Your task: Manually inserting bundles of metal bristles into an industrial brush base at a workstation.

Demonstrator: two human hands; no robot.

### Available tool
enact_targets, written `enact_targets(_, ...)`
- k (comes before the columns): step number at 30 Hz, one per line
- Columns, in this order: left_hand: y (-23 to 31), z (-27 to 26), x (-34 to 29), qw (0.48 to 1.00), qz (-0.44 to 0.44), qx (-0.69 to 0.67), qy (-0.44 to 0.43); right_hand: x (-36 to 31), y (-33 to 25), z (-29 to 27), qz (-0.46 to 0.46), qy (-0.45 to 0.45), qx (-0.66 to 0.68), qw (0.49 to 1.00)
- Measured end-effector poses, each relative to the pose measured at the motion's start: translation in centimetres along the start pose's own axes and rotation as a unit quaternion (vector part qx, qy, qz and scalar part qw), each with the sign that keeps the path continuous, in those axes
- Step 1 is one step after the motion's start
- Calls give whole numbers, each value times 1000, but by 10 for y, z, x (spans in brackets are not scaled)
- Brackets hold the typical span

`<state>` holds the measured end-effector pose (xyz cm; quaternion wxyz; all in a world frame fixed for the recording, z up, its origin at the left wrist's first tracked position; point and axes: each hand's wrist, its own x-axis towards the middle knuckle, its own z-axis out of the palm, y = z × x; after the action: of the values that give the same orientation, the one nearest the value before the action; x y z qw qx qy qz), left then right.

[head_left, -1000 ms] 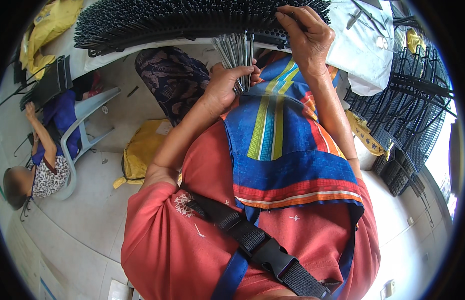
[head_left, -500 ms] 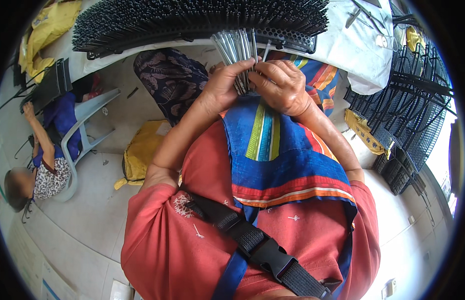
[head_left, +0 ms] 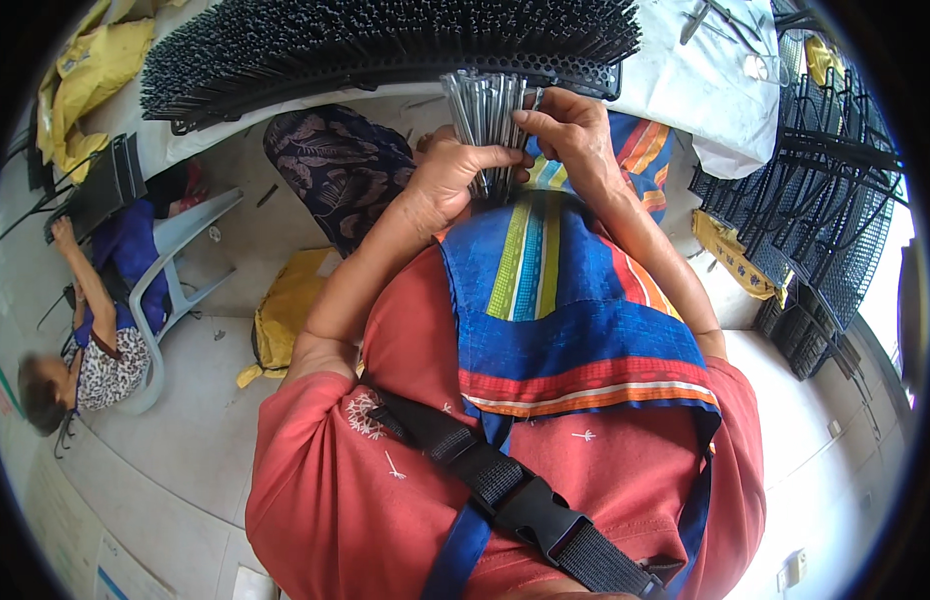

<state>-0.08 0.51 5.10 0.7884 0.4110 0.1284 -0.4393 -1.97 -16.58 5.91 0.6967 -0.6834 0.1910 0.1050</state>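
Note:
My left hand [head_left: 453,172] grips a bundle of thin grey metal rods [head_left: 483,112] held upright in front of my chest. My right hand [head_left: 573,135] rests against the right side of the bundle, its fingertips pinching a single rod near the top. Just beyond the rods lies a long black panel bristling with many dark spikes [head_left: 385,40], set on a white-covered table [head_left: 685,80]. A striped blue, yellow and red apron [head_left: 575,300] hangs below both hands.
Another person sits on a grey plastic chair [head_left: 175,290] at the left, arm raised. A yellow sack [head_left: 285,315] lies on the floor beside my left arm. Stacked black wire racks [head_left: 835,220] stand at the right, yellow bags [head_left: 95,70] at the upper left.
My right hand came down from the spiked panel at the top and joined the left hand at the bundle of rods, where it now pinches one rod.

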Motion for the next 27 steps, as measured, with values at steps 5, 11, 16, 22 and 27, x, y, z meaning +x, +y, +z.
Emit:
enact_targets(5, 2, 6, -2, 999, 18, 39, 23, 3, 2, -3, 9, 12, 36, 999)
enact_targets(11, -4, 3, 1, 997, 36, 50, 39, 7, 2, -6, 25, 22, 16, 999)
enact_targets(16, -9, 1, 5, 996, 61, 53, 47, 7, -7, -11, 12, 16, -8, 1000)
enact_targets(22, -8, -7, 7, 992, 50, 59, 98, 4, -19, -26, -186, 154, 112, 964)
enact_targets(27, -13, -4, 7, 996, -4, 56, 75, 25, -26, -37, -327, 188, -4, 926)
